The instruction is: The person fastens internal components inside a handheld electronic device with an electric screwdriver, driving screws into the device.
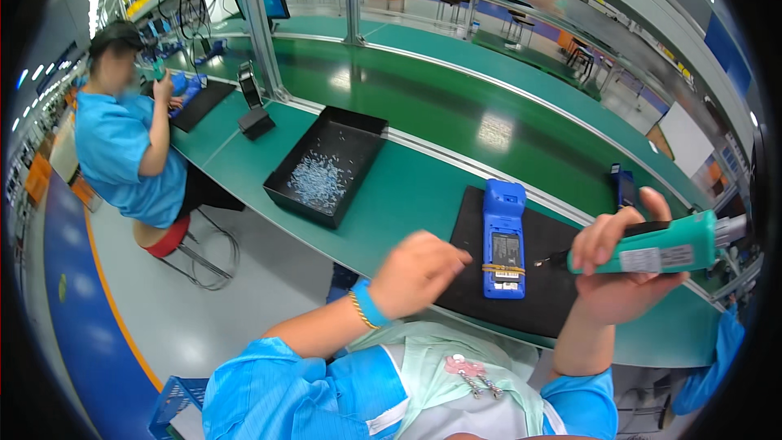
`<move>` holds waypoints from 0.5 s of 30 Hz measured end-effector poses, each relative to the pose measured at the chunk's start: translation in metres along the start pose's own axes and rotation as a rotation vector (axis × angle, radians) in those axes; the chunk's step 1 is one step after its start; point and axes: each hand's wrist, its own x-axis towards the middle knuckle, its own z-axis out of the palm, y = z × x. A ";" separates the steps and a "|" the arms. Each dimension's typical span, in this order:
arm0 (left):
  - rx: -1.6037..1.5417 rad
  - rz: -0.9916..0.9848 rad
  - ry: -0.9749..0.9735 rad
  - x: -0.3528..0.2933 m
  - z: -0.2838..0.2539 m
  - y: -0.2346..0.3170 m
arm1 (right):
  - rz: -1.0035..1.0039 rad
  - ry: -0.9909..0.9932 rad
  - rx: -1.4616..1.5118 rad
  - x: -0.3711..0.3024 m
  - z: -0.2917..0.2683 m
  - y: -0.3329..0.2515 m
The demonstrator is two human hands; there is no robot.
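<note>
A blue handheld device (504, 222) with a dark battery and a tan band around its lower part lies back side up on a black mat (468, 297). My right hand (619, 253) is wrapped round a green electric screwdriver (668, 251). Its dark tip points left, beside the device's right edge and apart from it. To the left of the device, my left hand (419, 273) is closed in a pinch, thumb and forefinger together near the mat's edge. Whatever small thing it may hold is too blurred to make out.
A black tray (281, 183) of small pale-blue pieces sits to the left on the green bench (399, 195). Beyond it stands a black holder (256, 121). Another dark-blue device (623, 185) rests at the far right. A co-worker in blue (130, 147) sits at left.
</note>
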 end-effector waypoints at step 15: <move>0.636 -0.119 -0.095 0.032 -0.031 0.002 | -0.170 -0.020 -0.083 0.027 -0.077 -0.054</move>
